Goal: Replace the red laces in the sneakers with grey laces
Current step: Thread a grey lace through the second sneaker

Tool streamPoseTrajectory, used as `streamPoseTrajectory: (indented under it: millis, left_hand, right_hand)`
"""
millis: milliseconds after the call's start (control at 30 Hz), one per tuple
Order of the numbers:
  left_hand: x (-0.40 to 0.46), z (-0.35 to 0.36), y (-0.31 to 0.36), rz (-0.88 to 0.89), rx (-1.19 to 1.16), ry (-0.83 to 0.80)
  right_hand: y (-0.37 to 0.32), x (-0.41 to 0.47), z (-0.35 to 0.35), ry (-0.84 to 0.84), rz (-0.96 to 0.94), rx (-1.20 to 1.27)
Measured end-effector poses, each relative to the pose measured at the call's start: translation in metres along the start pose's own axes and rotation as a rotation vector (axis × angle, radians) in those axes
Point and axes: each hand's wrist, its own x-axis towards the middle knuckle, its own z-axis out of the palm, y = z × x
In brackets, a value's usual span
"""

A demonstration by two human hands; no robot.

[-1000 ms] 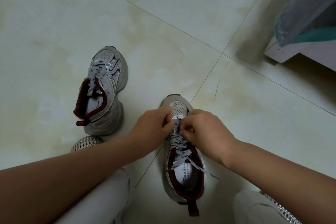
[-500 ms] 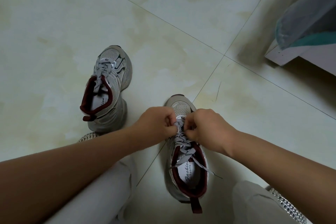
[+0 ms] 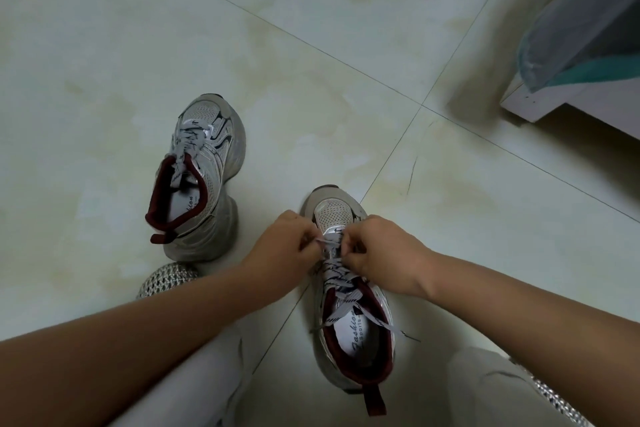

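Both hands shift from mid eyelets toward toe of near sneaker point(image 3: 349, 288), mid-floor. Left hand point(image 3: 294, 246) and right hand point(image 3: 377, 250), fingers curled, pinch grey lace point(image 3: 332, 246). Snugging lower rows; far sneaker point(image 3: 204, 170), floor's left side, already grey-laced.

The room is dim and evenly lit, with a greenish cast over the pale floor point(image 3: 173, 45). Shadows are soft: a broad one spreads from the white furniture point(image 3: 554, 104) at the upper right, a faint one sits beside each sneaker. There is no glare. Tile lines bow toward the edges, and the nearest forearms look slightly soft.
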Motion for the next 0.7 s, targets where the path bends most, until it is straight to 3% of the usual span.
streamPoseTrajectory:
  millis: [133, 333, 400, 567, 700]
  left_hand:
    - [-0.002, -0.01, -0.001, -0.145, -0.291, -0.177]
    - [-0.002, -0.009, -0.001, -0.159, -0.387, -0.257]
    - [0.0, -0.007, -0.001, -0.169, -0.371, -0.242]
    - [0.003, -0.002, 0.003, -0.135, -0.212, -0.172]
    - [0.002, 0.002, 0.001, -0.137, -0.136, -0.144]
  right_hand:
    - [0.006, 0.004, 0.0, -0.081, 0.008, 0.071]
    - [0.033, -0.01, -0.009, -0.241, 0.097, 0.748]
    - [0.033, -0.009, -0.008, -0.205, 0.117, 0.748]
    - [0.017, -0.006, -0.005, -0.117, 0.063, 0.423]
    - [0.024, -0.009, -0.004, -0.17, 0.215, 0.751]
